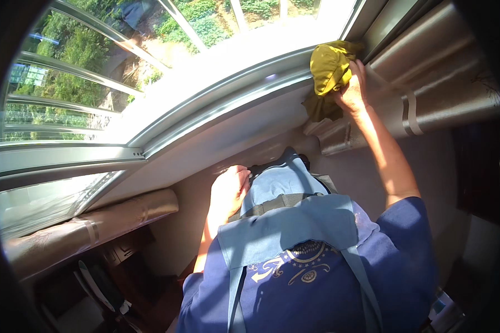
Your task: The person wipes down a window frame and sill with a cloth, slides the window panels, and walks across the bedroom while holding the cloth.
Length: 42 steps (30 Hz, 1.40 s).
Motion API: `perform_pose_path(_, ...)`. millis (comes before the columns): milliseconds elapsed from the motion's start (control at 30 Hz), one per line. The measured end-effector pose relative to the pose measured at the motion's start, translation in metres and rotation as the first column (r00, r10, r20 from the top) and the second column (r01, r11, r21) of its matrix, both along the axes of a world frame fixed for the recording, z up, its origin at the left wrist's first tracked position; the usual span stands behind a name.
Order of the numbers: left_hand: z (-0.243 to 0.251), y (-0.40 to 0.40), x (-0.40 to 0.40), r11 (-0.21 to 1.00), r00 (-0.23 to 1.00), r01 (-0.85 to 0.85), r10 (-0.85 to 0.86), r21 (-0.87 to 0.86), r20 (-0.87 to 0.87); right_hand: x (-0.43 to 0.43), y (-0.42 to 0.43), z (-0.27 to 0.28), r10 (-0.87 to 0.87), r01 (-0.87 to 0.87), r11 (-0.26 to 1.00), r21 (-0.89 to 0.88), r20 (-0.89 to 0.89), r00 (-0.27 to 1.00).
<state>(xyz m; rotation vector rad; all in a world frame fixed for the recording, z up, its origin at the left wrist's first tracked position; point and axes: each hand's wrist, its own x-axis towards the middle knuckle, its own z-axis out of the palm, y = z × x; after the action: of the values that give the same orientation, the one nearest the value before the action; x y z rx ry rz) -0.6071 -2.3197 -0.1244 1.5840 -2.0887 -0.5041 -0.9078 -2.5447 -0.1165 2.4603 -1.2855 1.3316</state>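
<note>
At the right end of the window track, my right hand [355, 89] grips a yellow cloth [330, 68]. The bunched cloth rests against the aluminium window frame [233, 89], and a darker fold of it hangs down over the sill's inner edge. My left hand [231, 189] is low in front of my body, beside the light blue apron [275, 179]. Its fingers are curled in, and their inner side is hidden, so I cannot tell whether they hold anything. Strong sunlight washes out the ledge beyond the track.
A shiny beige curtain [425, 83] hangs close by my right forearm. Another rolled curtain [108, 216] is at the lower left, under a sliding sash [66, 160]. Metal bars [96, 29] stand outside, with greenery beyond. Dark wooden furniture [121, 254] is at the lower left.
</note>
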Motion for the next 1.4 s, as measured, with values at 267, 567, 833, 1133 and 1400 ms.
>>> perform_pose_path(267, -0.007, 0.010, -0.020, 0.990, 0.985, -0.132, 0.137, 0.051, -0.105, 0.009, 0.000, 0.004, 0.034, -0.033, 0.998, -0.047, 0.001, 0.999)
perform_pose_path(567, -0.009, 0.019, -0.022, 0.972, 0.969, -0.236, 0.236, 0.012, -0.069, 0.066, 0.008, 0.013, 0.316, -0.325, 0.944, -0.061, -0.125, 0.941)
perform_pose_path(833, -0.034, 0.038, -0.011, 0.932, 0.913, -0.362, 0.351, -0.016, -0.209, 0.146, 0.036, 0.018, 0.541, -0.540, 0.840, 0.059, -0.184, 0.821)
perform_pose_path(1133, -0.034, 0.039, 0.003, 0.939, 0.914, -0.345, 0.333, -0.012, -0.234, 0.297, 0.084, 0.003, 0.627, -0.654, 0.753, 0.066, -0.372, 0.685)
perform_pose_path(1400, -0.029, 0.050, 0.001, 0.853, 0.823, -0.521, 0.512, 0.034, -0.247, 0.345, 0.096, -0.006, 0.643, -0.704, 0.705, -0.082, -0.344, 0.684)
